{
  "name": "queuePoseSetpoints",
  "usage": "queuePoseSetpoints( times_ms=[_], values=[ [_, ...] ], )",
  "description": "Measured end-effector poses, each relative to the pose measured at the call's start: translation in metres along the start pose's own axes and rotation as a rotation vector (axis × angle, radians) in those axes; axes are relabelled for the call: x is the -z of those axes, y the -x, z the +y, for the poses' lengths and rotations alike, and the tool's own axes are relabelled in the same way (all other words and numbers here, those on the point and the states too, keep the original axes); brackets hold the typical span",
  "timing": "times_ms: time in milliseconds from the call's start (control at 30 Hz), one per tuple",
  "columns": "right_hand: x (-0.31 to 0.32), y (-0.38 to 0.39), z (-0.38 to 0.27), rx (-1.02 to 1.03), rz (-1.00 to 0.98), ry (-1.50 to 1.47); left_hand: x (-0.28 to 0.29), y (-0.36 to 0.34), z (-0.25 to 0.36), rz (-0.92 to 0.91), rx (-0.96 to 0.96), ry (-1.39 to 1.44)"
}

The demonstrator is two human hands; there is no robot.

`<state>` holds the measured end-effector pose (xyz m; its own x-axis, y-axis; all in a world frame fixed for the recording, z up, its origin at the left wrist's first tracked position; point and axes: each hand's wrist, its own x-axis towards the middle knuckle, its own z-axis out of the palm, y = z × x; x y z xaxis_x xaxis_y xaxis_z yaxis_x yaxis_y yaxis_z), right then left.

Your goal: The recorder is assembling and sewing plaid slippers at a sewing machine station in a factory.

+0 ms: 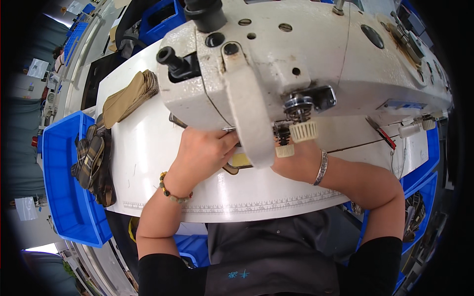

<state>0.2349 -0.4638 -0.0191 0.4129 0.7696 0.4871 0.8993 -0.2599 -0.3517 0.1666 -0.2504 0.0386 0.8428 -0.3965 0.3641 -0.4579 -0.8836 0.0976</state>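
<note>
Closest to the camera, a white sewing machine (306, 49) spans the upper middle, its curved lever (250, 116) hanging down between the two hands. Under that lever a small brown cloth piece (230, 170) lies on the white worktop (148, 163), only partly seen, with a yellowish patch (241, 159) showing beside its edge.

The left hand (203, 152) is just beside the cloth, back upward, wrist bent, fingers curled and pointing right, their tips partly behind the lever. The right hand (300, 165) comes in from the other side, knuckles largely covered by the machine's cream knobs (303, 131). Whether either hand grips the cloth cannot be told. Both elbows are bent outward, the forearms angling inward over the worktop; a beaded bracelet (169, 192) circles the left wrist and a silver bracelet (322, 167) the right.

Farther out, a ruler strip (237, 206) runs along the near edge, red-handled snips (382, 134) lie to the right, and a stack of brown pieces (131, 97) sits at the far left. Plaid cloth (94, 165) is heaped beside it, overlapping a blue bin (66, 182).
</note>
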Motion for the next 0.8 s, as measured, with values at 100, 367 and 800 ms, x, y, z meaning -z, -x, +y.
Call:
queuePoseSetpoints(
  times_ms=[100, 367, 800],
  values=[
    [-0.002, -0.001, 0.0, -0.014, 0.026, -0.035, -0.004, 0.001, -0.001, 0.019, -0.017, -0.049],
    [0.009, -0.004, 0.001, 0.105, -0.042, 0.208, -0.002, 0.003, 0.002, -0.093, -0.021, -0.117],
    [0.0, 0.0, 0.003, -0.145, -0.048, -0.083, -0.009, 0.001, 0.014, -0.061, 0.073, -0.131]
  ],
)
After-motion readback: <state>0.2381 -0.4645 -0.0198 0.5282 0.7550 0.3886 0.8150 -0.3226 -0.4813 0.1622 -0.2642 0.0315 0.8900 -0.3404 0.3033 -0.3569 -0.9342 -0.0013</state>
